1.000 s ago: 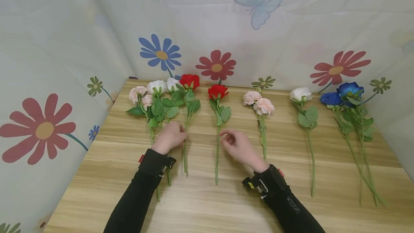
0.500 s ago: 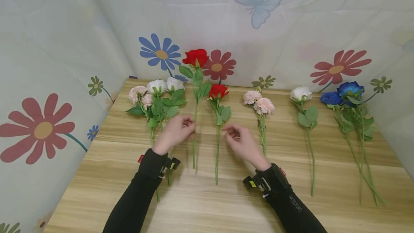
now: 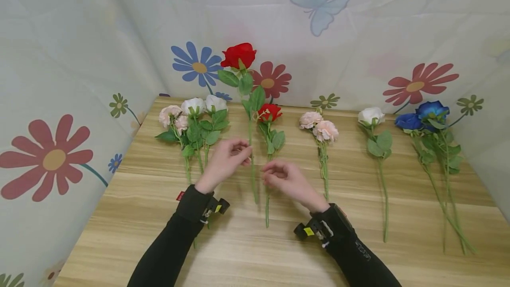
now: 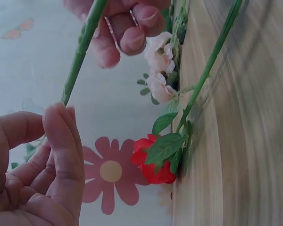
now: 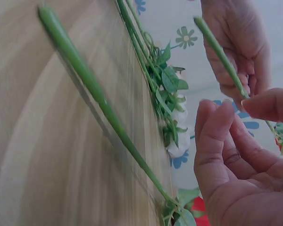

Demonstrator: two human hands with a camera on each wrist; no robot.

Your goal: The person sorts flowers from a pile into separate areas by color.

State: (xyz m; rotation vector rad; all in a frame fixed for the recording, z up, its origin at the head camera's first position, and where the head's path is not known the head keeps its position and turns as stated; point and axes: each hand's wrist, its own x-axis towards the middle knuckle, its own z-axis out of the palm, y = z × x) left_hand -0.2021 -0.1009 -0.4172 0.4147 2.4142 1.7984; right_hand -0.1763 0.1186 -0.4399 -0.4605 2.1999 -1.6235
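My left hand [image 3: 226, 162] pinches the stem of a red rose [image 3: 240, 56], which is raised off the table with its bloom against the backdrop. In the left wrist view the thumb and fingers meet on its green stem [image 4: 80, 56]. My right hand [image 3: 294, 184] hovers just right of that stem, above a second red rose [image 3: 270, 112] lying on the table. Seen from the right wrist, the thumb and fingers of the right hand [image 5: 240, 165] are bent but apart, close to the raised stem; no grip shows.
On the wooden table [image 3: 247, 256], pale pink flowers [image 3: 170, 116] and white roses [image 3: 193, 106] lie at left. To the right are pink flowers [image 3: 324, 131], a white rose [image 3: 371, 116] and blue roses [image 3: 431, 110]. A printed cloth backdrop [image 3: 255, 12] stands behind.
My left hand has lifted the red rose from beside the white roses and carried it rightward. My right hand has shifted slightly left, toward its stem.
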